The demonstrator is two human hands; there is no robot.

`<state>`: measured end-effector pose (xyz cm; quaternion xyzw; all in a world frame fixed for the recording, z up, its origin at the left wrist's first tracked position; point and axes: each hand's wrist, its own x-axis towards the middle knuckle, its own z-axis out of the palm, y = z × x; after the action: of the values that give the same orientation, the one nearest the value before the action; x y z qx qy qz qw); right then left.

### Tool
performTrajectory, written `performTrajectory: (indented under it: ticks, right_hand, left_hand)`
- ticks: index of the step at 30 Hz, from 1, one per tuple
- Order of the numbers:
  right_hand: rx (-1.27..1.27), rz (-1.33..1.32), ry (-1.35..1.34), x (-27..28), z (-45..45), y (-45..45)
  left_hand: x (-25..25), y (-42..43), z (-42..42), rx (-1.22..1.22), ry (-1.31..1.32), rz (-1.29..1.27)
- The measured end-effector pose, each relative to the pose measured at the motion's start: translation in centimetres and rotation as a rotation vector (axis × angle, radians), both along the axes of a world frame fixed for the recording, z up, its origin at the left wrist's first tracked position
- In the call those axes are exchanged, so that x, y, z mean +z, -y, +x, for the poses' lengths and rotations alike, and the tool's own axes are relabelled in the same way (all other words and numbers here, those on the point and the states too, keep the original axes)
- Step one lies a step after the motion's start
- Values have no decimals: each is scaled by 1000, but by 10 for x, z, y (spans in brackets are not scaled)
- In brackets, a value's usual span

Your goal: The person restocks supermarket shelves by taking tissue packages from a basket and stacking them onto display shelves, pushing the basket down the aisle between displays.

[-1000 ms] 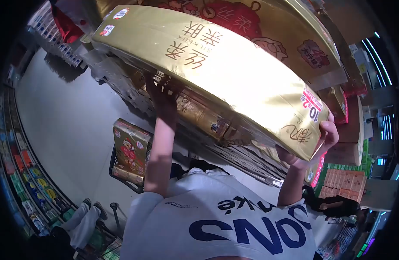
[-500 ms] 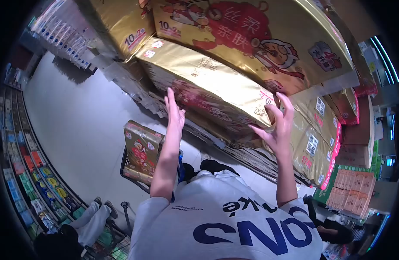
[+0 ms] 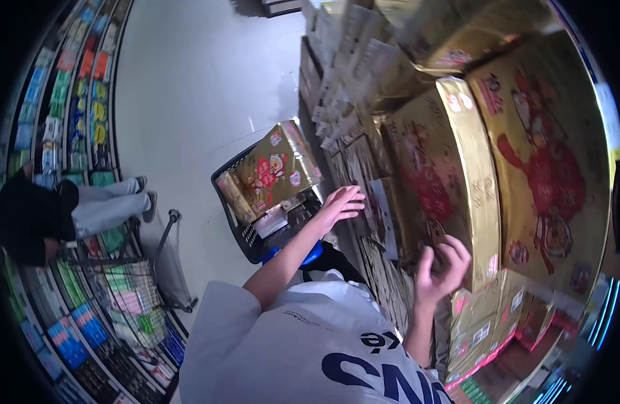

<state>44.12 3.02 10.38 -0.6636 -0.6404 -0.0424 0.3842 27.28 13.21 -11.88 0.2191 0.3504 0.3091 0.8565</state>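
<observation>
My left hand [image 3: 339, 207] is empty, its fingers extended, above the edge of the stack between the basket and the gold packages. My right hand [image 3: 442, 269] has curled, spread fingers with nothing between them, close to the lower part of a gold package [image 3: 484, 182] with a red print on its side. That package lies in the stack beside a larger gold package [image 3: 552, 161]. In a black basket [image 3: 237, 227] at centre left rest gold packages [image 3: 269, 168] with a red cartoon print and a small white item [image 3: 271, 222].
At the left a person [image 3: 37, 215] in a dark top and light trousers is beside a wire shopping cart [image 3: 131, 289] holding goods. Long shelves [image 3: 88, 114] of colourful packs line the left side. More gold packages [image 3: 475, 330] lie at lower right.
The view has swung, bringing basket and cart further into view. Earlier both hands held the long gold package; it now rests in the stack, and both hands are off it.
</observation>
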Motion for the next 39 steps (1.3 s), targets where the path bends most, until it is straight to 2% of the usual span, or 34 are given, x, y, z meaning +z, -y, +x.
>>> performTrajectory:
  ticks: [2,4,6,9,12,14,16,18,19,20,22,26,29,30,32,33,34,36,39]
  right_hand:
    - [175,-170,-80,-31,-40,-38]
    - [294,-397,-280,-90,-68,-73]
    - [341,-619,-260,-161,-84,-104]
    - [366,-759,-264,-280,-99,-148]
    - [321,-874,-89,-354,-113,-186]
    - [277,-1007,-28,-380,-125,-210]
    - [296,-1180,-155,-391,-132,-234]
    - [265,-1131,-304,-426,-133,-239]
    - [299,-1151,-354,-412,-144,-244]
    - [185,-1156,-278,-397,-158,-246]
    - [269,-1209,-448,-466,-131,-259]
    - [340,-1223,-334,-448,-147,-260]
    - [334,-1107,-254,-480,-143,-251]
    - [434,-1058,-454,-500,-135,-246]
    - [354,-1031,-312,-498,-140,-237]
    - [275,-1046,-195,-446,-165,-231]
    - [282,-1019,-175,-428,-173,-225]
    - [248,-1011,-110,-403,-192,-213]
    - [286,-895,-41,-379,-215,-195]
  left_hand:
    - [-27,20,-34,101,-6,-72]
    - [-46,36,-72,189,-62,-159]
    - [-61,51,-111,290,-91,-221]
    - [-68,75,-171,504,-124,-323]
    - [-83,101,-222,696,-209,-372]
    - [-97,127,-249,844,-234,-414]
    - [-98,150,-270,916,-275,-459]
    - [-101,174,-279,968,-310,-515]
    - [-105,187,-281,978,-326,-555]
    - [-108,198,-281,987,-341,-596]
    - [-114,212,-276,1014,-322,-627]
    - [-126,216,-255,999,-253,-646]
    - [-128,196,-238,941,-189,-600]
    - [-127,188,-232,942,-182,-591]
    - [-125,173,-223,884,-171,-522]
    - [-121,165,-220,879,-162,-521]
    - [-120,159,-218,876,-161,-506]
    - [-119,153,-213,944,-8,-547]
    - [-125,151,-205,945,17,-511]
